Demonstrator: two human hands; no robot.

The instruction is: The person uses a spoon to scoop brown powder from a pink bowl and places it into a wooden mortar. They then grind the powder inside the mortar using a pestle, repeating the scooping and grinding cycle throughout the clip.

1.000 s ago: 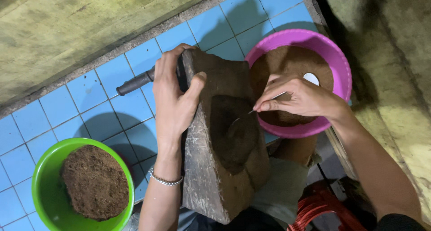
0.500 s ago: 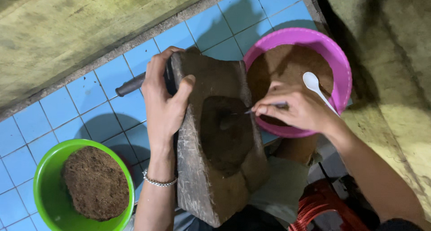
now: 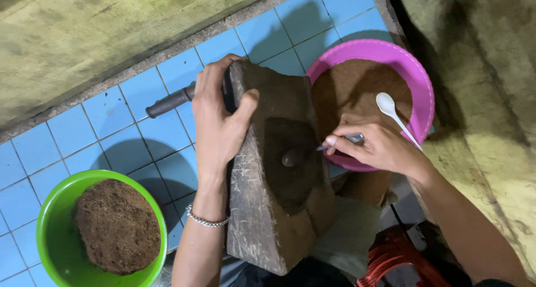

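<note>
Blue tiled floor (image 3: 67, 153) runs under everything, edged by a rough concrete curb, and we're looking straight down at the work. Nearest to us, a red plastic stool (image 3: 391, 259) peeks out below the right forearm. Just above that, the wooden block (image 3: 273, 170) stands tilted on end across the lap, a dark hollow carved into its face.

Left hand (image 3: 220, 125) is clamped on the block's upper left edge, thumb hooked over the front face, fingers wrapped round the back, a thin chain bracelet (image 3: 206, 220) on the wrist. Firm grasp, no doubt about it.

Right hand (image 3: 379, 147) sits just right of the hollow, fingers pinched closed on a slim metal spoon (image 3: 304, 153); the handle is in the grip and the bowl end reaches left, down into the hollow, touching its dark surface.

Down to the left of the left wrist, well apart from the block, a green bowl (image 3: 47, 220) holds a packed mound of brown crumbly stuff. Directly behind the right hand, a pink bowl (image 3: 419, 80) carries more of the same brown material, and a white plastic spoon (image 3: 393, 114) lies in it, its handle running behind the right hand's knuckles. Beyond the left hand's fingers, a dark handle (image 3: 170, 102) pokes out leftward over the tiles from behind the block.
</note>
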